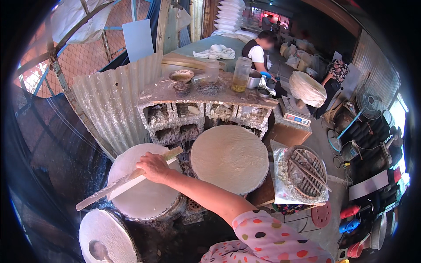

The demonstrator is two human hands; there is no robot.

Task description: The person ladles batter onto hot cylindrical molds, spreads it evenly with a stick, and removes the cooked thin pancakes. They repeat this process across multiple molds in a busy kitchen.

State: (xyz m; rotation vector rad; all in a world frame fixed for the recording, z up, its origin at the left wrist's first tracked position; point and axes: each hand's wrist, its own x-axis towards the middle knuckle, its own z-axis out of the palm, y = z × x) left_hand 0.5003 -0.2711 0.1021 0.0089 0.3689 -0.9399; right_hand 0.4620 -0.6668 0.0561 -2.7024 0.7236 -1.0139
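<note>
My right hand (pixel 152 167) is closed around a long flat wooden stick (pixel 103 190). A pale strip (pixel 128 186) shows along the stick's lower side; I cannot tell if it is part of it. The stick lies slantwise over a round, smooth whitish surface (pixel 147 202) on a drum-like stand at the left. To its right is a second round surface (pixel 230 160), covered with a rough-looking pale layer. At the lower left, a pot of white batter (pixel 107 232) has a round ladle (pixel 98 250) in it. My left hand is out of view.
Behind the rounds stands a crusted block counter (pixel 206 94) with a bowl (pixel 181 76), jars (pixel 241 74) and a metal pot (pixel 254 79). Right are a scale (pixel 296 118) bearing a pale stack (pixel 307 89) and a slatted basket (pixel 305 171) with sticks. People are farther back.
</note>
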